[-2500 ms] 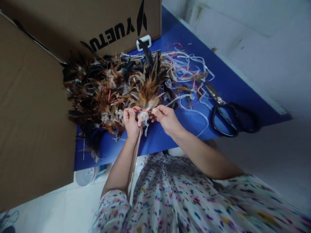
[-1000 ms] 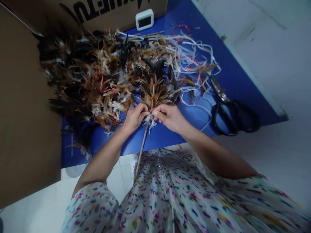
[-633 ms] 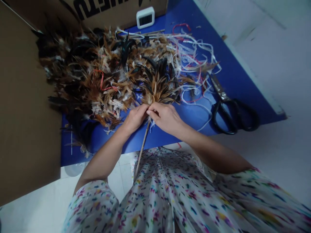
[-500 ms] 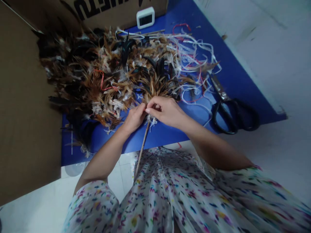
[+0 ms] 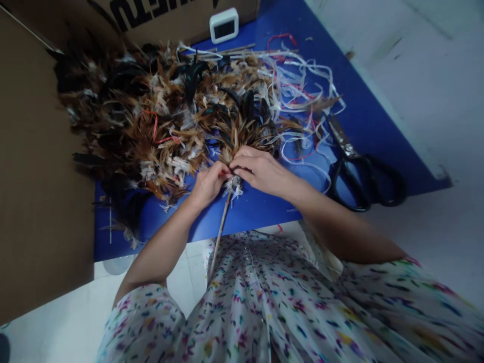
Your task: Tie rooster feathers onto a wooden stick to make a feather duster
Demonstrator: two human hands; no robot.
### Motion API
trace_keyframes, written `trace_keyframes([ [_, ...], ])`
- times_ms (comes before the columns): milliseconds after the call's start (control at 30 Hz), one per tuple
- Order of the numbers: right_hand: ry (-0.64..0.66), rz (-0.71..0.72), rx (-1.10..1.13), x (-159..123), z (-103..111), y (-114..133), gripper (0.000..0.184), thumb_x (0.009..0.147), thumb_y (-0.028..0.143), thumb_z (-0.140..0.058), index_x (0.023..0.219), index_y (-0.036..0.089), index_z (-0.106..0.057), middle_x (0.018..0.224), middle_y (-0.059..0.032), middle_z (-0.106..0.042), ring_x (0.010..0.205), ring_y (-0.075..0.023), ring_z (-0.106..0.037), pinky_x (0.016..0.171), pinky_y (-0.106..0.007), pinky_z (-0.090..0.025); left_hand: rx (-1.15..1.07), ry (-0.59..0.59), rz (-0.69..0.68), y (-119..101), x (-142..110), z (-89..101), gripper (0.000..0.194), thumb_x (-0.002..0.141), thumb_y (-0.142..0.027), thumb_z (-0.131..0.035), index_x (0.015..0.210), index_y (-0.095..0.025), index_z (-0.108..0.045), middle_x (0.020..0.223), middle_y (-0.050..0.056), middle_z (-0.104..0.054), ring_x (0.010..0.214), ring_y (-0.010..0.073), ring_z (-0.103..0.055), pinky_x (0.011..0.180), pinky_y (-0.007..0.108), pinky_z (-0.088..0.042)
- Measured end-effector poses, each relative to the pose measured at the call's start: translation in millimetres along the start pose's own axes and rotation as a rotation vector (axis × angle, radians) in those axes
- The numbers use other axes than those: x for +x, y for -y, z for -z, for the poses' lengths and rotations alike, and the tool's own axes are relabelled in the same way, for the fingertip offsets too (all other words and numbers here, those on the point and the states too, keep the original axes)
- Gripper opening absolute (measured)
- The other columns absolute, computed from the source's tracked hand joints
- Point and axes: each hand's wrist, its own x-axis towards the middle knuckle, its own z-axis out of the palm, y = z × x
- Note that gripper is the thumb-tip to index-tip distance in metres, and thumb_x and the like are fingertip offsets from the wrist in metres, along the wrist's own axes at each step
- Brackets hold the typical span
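A feather duster lies head-away on the blue table, its brown and black feathers (image 5: pixel 242 132) fanned out and its thin wooden stick (image 5: pixel 221 229) running back over the table edge to my lap. My left hand (image 5: pixel 208 185) pinches a bit of red string (image 5: pixel 225 174) at the base of the feathers. Fingertips almost meeting the left ones, my right hand (image 5: pixel 260 171) is closed in a pinch on the string at the same spot; the string there is mostly hidden. Below the fingers a whitish frayed tuft (image 5: pixel 235 185) wraps the stick.
A large heap of feathers (image 5: pixel 132 121) covers the left of the table (image 5: pixel 272 201). White and red strings (image 5: pixel 298 85) lie tangled at right, near black-handled scissors (image 5: pixel 351 171). Behind stand a small white digital display (image 5: pixel 224 26) and a cardboard box (image 5: pixel 181 25); another cardboard panel (image 5: pixel 41 166) is at left.
Earlier the red string was stretched between both hands. The hands have since come together at the feather base; the right hand rose slightly over it. The view shifted, bringing the heap further left.
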Motion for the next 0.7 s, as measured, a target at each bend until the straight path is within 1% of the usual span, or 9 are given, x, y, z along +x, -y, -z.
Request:
trace_keyframes([
  [67,-0.001,-0.003,-0.008,-0.5,-0.8,-0.3,0.021,0.089,0.012,-0.050,0.097,0.018,-0.069,0.096,-0.0071,-0.059,0.090,-0.0173,-0.058,0.083,-0.031,-0.045,0.003,-0.012,-0.025,-0.7,0.2,0.1,0.005,0.084,-0.017,-0.062,0.080,-0.019,-0.059,0.071,-0.002,-0.065,0.060,0.0083,-0.055,0.061,0.019,-0.041],
  [267,-0.012,0.017,-0.056,-0.7,-1.8,-1.8,0.019,0.091,0.014,-0.050,0.088,0.017,-0.068,0.090,-0.0058,-0.057,0.087,-0.0167,-0.057,0.080,-0.029,-0.044,0.064,-0.018,-0.079,-0.5,0.9,0.6,0.006,0.086,-0.019,-0.062,0.080,-0.019,-0.058,0.071,-0.002,-0.063,0.061,0.0089,-0.055,0.061,0.020,-0.041],
  [467,-0.012,0.022,-0.143,-1.9,-4.4,-0.9,0.016,0.093,0.016,-0.047,0.089,0.016,-0.063,0.093,-0.0060,-0.055,0.084,-0.0161,-0.055,0.077,-0.029,-0.044,0.138,-0.098,-0.245,-0.6,4.7,2.7,0.010,0.085,-0.021,-0.065,0.079,-0.018,-0.058,0.073,0.000,-0.063,0.070,0.0118,-0.057,0.065,0.023,-0.044],
  [700,-0.005,0.031,-0.180,-1.8,-6.0,-1.9,0.012,0.093,0.017,-0.048,0.089,0.016,-0.059,0.094,-0.0067,-0.053,0.083,-0.0165,-0.053,0.077,-0.031,-0.046,0.110,-0.092,-0.255,-2.6,5.2,4.5,0.009,0.086,-0.025,-0.065,0.081,-0.017,-0.063,0.077,0.003,-0.066,0.078,0.0147,-0.059,0.074,0.028,-0.048],
])
